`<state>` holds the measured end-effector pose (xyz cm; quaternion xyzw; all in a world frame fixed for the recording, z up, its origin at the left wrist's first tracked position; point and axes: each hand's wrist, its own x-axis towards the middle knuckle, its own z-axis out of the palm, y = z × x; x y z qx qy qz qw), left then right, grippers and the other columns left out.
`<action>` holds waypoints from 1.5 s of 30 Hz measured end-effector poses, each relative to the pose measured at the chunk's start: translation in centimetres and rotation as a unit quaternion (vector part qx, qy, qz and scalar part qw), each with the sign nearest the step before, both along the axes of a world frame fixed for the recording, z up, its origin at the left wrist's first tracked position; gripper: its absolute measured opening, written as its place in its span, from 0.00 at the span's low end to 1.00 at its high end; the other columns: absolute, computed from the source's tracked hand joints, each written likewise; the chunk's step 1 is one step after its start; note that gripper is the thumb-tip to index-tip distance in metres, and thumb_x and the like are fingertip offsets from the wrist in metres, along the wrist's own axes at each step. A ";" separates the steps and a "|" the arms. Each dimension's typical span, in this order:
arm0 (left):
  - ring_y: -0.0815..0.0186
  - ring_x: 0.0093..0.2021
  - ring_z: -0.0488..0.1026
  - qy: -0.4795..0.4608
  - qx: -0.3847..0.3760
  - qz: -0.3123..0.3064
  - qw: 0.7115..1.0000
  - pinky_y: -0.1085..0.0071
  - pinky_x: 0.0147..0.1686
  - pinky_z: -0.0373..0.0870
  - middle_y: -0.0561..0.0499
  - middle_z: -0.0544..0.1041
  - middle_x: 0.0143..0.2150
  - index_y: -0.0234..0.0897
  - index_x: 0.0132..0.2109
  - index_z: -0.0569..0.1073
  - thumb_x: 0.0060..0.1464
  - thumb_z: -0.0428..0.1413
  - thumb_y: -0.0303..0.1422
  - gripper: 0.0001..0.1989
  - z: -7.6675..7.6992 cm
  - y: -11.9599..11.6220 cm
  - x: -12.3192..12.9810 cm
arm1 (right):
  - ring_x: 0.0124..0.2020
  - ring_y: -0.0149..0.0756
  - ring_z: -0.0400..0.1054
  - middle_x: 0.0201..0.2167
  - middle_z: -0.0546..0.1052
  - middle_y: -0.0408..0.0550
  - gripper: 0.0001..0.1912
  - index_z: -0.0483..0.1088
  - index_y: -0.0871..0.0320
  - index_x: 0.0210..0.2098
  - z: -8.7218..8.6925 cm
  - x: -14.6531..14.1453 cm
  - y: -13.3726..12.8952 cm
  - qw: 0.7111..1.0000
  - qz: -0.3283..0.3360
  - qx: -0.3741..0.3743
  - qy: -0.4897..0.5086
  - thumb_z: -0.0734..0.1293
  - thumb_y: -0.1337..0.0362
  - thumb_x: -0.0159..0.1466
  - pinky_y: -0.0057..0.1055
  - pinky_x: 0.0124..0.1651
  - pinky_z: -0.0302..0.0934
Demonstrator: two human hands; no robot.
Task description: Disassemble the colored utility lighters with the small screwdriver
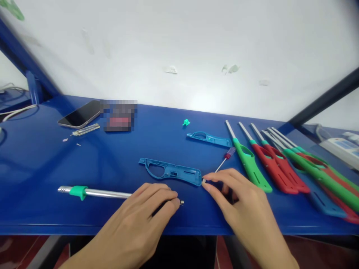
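White pc. (pixel 203 181) in R hand (pixel 243 195)

No readable text, labels, brands, numbers or signs on anything in view.

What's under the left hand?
The metal tube disappears beneath the left hand; a small pale piece shows just past the fingers. What lies between is covered.
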<state>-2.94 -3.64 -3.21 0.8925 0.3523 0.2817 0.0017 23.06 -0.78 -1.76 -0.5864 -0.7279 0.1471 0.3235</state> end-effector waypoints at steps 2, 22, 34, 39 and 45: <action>0.59 0.60 0.73 -0.002 -0.009 -0.001 1.000 0.61 0.62 0.70 0.46 0.80 0.58 0.34 0.62 0.76 0.65 0.46 0.13 0.26 0.0 0.0 -0.1 | 0.27 0.31 0.72 0.41 0.80 0.37 0.05 0.80 0.43 0.42 0.1 -0.1 0.1 1.000 -0.001 -0.008 -0.010 0.70 0.58 0.73 0.31 0.33 0.66; 0.64 0.47 0.73 -0.140 -0.108 -0.027 0.984 0.68 0.48 0.76 0.49 0.80 0.44 0.36 0.51 0.77 0.71 0.54 0.19 0.11 1.4 0.5 1.1 | 0.34 0.32 0.81 0.34 0.84 0.38 0.05 0.77 0.49 0.39 0.4 -0.9 -1.6 0.989 0.030 0.039 0.141 0.70 0.62 0.73 0.24 0.37 0.73; 0.67 0.44 0.77 -0.202 -0.150 -0.022 0.968 0.74 0.44 0.79 0.52 0.82 0.41 0.39 0.48 0.82 0.67 0.59 0.19 0.12 2.0 0.8 1.2 | 0.32 0.31 0.82 0.34 0.87 0.36 0.08 0.85 0.48 0.40 1.2 -1.1 -1.2 0.984 0.115 0.009 0.139 0.76 0.69 0.66 0.21 0.39 0.76; 0.68 0.43 0.80 -0.207 -0.134 -0.009 0.969 0.75 0.46 0.80 0.53 0.83 0.40 0.39 0.46 0.81 0.65 0.60 0.19 0.10 2.3 0.9 1.3 | 0.32 0.30 0.81 0.34 0.86 0.35 0.04 0.83 0.49 0.38 1.4 -1.6 -1.3 0.977 0.179 -0.002 0.120 0.77 0.66 0.68 0.21 0.39 0.75; 0.69 0.43 0.82 -0.205 -0.122 0.004 0.971 0.76 0.48 0.80 0.53 0.83 0.40 0.39 0.44 0.80 0.66 0.60 0.21 0.08 2.0 0.7 1.2 | 0.40 0.32 0.80 0.41 0.86 0.35 0.03 0.81 0.49 0.42 0.8 -1.6 -1.3 0.964 0.257 -0.011 0.063 0.75 0.65 0.70 0.27 0.48 0.72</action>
